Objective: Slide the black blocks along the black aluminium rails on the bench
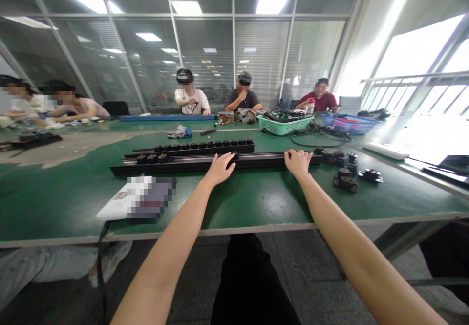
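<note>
A long black track rail (258,161) with a metallic strip along its top lies across the table in front of me. My left hand (220,169) rests at the rail's middle, thumb apart from the other fingers, the fingertips at a small black block on the track. Farther right, my right hand (299,162) has its fingers curled over the rail near its right end. Several round-topped black socket-like modules (151,158) sit in the rail's left part. Behind it, a second black rail (192,147) carries a row of similar modules.
Loose black modules (345,179) lie to the right. A white device (115,200) is at the front left. Farther back stand a green basket (284,126) of cables and a blue basket (350,125). Several people sit across the green table (252,203).
</note>
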{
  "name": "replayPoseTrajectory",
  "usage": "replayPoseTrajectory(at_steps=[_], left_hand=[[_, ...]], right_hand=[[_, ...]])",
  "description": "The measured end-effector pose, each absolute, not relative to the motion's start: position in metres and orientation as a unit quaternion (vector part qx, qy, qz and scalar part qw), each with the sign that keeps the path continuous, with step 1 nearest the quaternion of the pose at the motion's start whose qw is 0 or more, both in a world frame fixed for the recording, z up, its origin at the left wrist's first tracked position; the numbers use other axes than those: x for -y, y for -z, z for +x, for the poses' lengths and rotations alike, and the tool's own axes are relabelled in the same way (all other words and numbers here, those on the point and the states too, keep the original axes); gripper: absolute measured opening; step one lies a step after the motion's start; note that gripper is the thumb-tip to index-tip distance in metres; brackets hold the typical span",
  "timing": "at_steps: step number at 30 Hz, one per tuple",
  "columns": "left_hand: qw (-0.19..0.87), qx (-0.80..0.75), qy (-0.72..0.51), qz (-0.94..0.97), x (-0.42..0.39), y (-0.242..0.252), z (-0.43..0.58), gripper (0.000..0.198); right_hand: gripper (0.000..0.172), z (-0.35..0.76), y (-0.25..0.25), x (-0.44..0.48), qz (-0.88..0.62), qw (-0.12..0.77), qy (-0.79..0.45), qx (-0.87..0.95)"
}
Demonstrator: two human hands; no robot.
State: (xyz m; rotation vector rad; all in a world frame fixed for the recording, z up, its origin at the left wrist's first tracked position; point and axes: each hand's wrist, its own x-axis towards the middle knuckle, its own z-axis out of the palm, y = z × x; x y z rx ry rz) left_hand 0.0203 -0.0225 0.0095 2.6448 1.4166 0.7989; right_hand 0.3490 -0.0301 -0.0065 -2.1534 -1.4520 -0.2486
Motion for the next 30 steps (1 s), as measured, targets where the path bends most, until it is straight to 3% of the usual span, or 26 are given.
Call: replayPoseTrajectory(at_steps=[30], left_hand=[[0.018,-0.456,-0.256,0.852,0.0228,-0.0105,0.0201,0.052]], right_hand=[[0.054,0.35,0.0064,0.0318,-0.806,0.299,0.073,0.506]])
